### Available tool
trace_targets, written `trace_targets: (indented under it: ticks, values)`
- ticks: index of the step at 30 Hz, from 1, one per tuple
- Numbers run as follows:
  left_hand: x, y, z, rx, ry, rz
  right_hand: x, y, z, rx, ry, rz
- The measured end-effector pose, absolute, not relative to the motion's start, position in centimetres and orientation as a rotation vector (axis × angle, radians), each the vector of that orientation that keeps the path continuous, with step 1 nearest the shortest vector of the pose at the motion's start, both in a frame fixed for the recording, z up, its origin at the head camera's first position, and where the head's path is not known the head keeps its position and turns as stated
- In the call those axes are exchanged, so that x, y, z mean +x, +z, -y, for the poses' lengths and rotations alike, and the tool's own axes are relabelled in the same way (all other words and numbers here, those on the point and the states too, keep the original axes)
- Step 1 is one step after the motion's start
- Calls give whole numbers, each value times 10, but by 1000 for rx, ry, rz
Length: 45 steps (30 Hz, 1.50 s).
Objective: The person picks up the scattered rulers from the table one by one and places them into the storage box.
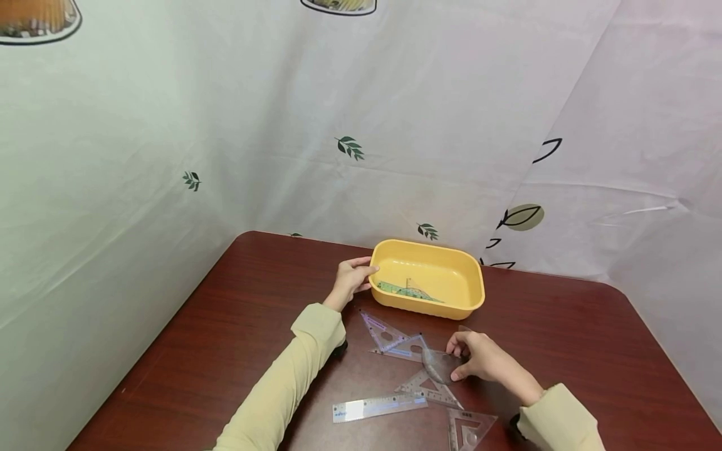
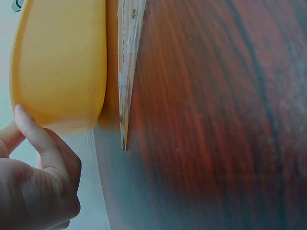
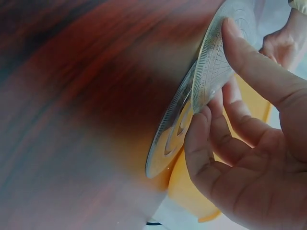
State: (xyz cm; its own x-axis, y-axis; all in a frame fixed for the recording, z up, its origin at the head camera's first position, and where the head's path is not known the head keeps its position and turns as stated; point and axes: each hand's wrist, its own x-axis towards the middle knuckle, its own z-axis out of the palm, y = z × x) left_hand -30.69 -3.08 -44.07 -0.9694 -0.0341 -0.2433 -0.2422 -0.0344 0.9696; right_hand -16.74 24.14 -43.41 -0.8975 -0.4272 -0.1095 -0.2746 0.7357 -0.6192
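Note:
My left hand grips the left end of a yellow plastic basin, thumb at the rim and fingers outside. Green rulers and a small orange-tinted set square lie inside it. Nearer the right, my right hand pinches a clear protractor, which tilts above the table. Another clear curved piece with cutouts shows beside it in the right wrist view; whether the fingers hold that too I cannot tell. Left of this hand lie overlapping clear set squares, some marked purple and blue.
A clear straight ruler lies near the front of the dark red-brown table. Further clear set squares lie beside it, one set square at the bottom edge of view. White patterned cloth hangs behind the table.

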Motion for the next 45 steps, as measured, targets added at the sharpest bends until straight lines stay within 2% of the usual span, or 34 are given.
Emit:
trace_targets:
  ticks: [21, 31, 37, 45]
  values:
    - [-306, -439, 32, -292, 2122, -2094, -180, -430, -257, -655, -1187, -2306]
    - [-306, -440, 31, -294, 2119, -2098, -191, -417, -257, -698, -1252, -2282]
    - [-307, -440, 31, -291, 2118, -2101, -200, -407, -253, -647, -1302, -2301]
    - [-307, -440, 30, -289, 2124, -2102, -216, -398, -244, -451, -1401, -2326]
